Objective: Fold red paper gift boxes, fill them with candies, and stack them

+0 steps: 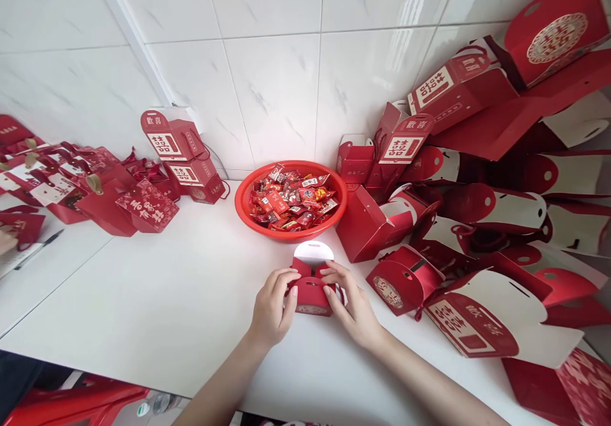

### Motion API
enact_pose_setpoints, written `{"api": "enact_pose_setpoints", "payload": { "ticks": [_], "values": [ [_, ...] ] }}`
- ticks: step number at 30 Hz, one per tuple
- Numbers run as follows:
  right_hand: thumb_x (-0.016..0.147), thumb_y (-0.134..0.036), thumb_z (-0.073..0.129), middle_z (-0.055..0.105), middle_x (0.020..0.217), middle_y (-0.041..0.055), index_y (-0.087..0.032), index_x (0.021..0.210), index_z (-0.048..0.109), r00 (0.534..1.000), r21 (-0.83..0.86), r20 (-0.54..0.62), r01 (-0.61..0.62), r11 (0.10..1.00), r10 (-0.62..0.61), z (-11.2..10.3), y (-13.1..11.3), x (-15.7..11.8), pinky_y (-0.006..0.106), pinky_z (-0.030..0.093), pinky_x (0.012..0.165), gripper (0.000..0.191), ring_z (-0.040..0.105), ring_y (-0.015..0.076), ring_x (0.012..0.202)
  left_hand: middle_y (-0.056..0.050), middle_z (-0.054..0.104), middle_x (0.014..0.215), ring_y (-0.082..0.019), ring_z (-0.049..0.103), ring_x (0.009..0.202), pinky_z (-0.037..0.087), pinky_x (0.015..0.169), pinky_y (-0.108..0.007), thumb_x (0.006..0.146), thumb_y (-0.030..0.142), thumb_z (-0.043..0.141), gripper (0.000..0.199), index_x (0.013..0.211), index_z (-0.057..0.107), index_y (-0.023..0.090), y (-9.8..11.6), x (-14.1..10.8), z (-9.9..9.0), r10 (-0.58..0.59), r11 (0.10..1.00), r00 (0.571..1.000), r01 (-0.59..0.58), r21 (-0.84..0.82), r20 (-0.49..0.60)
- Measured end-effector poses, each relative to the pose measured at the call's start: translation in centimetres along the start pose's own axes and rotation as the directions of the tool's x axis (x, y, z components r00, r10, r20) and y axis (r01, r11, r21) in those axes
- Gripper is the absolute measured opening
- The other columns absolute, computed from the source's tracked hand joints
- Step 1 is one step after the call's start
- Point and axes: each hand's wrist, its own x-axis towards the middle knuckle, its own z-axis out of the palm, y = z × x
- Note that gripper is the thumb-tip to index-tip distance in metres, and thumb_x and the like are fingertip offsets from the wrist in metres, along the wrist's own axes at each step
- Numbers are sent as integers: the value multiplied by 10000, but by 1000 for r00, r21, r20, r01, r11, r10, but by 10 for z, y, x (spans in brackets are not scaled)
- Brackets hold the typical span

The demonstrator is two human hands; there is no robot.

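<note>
A small red gift box with a rounded front flap stands on the white table in front of me. Its white-lined back flap is up and the top is not closed over. My left hand grips the box's left side, thumb on the front and fingers at the upper edge. On the right side, my right hand holds it the same way, fingertips at the top fold. Just behind the box is a red plastic basket heaped with wrapped candies. The inside of the box is mostly hidden.
Many red gift boxes are piled along the right side up to the tiled wall. Two stacked boxes stand at the back left. Red bags crowd the far left, near another person's hand and a pen.
</note>
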Motion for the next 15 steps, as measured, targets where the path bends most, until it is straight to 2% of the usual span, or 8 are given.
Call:
{"api": "enact_pose_setpoints", "payload": {
  "ticks": [2,4,6,7,9,10,12,15],
  "values": [
    [987,-286,471,559,1296,118,-263,1398,381,996,44,-92,13,999,-9,4,2,2,466,431,1090,421,525,242,1271,-109,539,1219,-225,565,1105,505,926,-398,955,197,444,295,1244,497,224,-1,1,5,-61,994,997,57,-89,-49],
    [952,-303,533,378,1490,119,-279,1422,369,988,77,-155,-5,997,17,6,4,5,477,358,1146,498,353,264,1415,-133,486,1309,-245,535,1167,498,946,-424,954,244,457,375,1329,440,222,-3,2,10,-84,985,992,68,-161,-94],
    [935,-319,561,202,1598,94,-308,1497,259,990,151,-118,-59,987,77,6,7,8,486,298,1177,638,225,267,1477,-155,376,1453,-282,429,1320,449,1035,-470,965,290,439,496,1445,332,218,-6,3,13,-82,973,992,59,-222,-95],
    [936,-326,562,171,1613,87,-318,1523,196,993,197,-65,-87,976,102,5,8,9,487,285,1182,692,215,262,1481,-156,313,1512,-293,363,1383,411,1080,-488,975,309,417,544,1490,268,219,-8,3,14,-81,966,994,61,-249,-69],
    [942,-338,557,221,1601,91,-323,1538,152,993,269,29,-117,956,113,2,9,12,477,298,1178,721,283,251,1457,-147,234,1575,-298,286,1440,345,1138,-504,995,338,364,584,1537,178,223,-10,2,16,-87,953,996,85,-290,8],
    [941,-344,562,272,1579,96,-318,1528,192,994,277,51,-110,954,100,0,9,13,470,309,1173,695,322,248,1439,-142,224,1586,-297,277,1447,319,1155,-507,1002,350,345,587,1545,162,224,-11,1,17,-92,948,995,101,-302,44],
    [932,-354,585,359,1520,102,-300,1445,375,997,237,53,-66,969,55,-4,9,13,459,325,1164,557,364,250,1410,-135,231,1590,-294,280,1448,288,1173,-508,1010,363,326,586,1552,153,226,-13,-1,18,-105,939,990,129,-319,92],
    [943,-374,575,407,1463,107,-269,1210,601,998,136,56,-24,990,17,-8,8,11,447,366,1133,288,380,264,1391,-126,268,1578,-286,304,1435,289,1173,-506,1015,363,320,580,1557,157,236,-15,-2,18,-103,934,988,137,-330,116]
  ]
}}
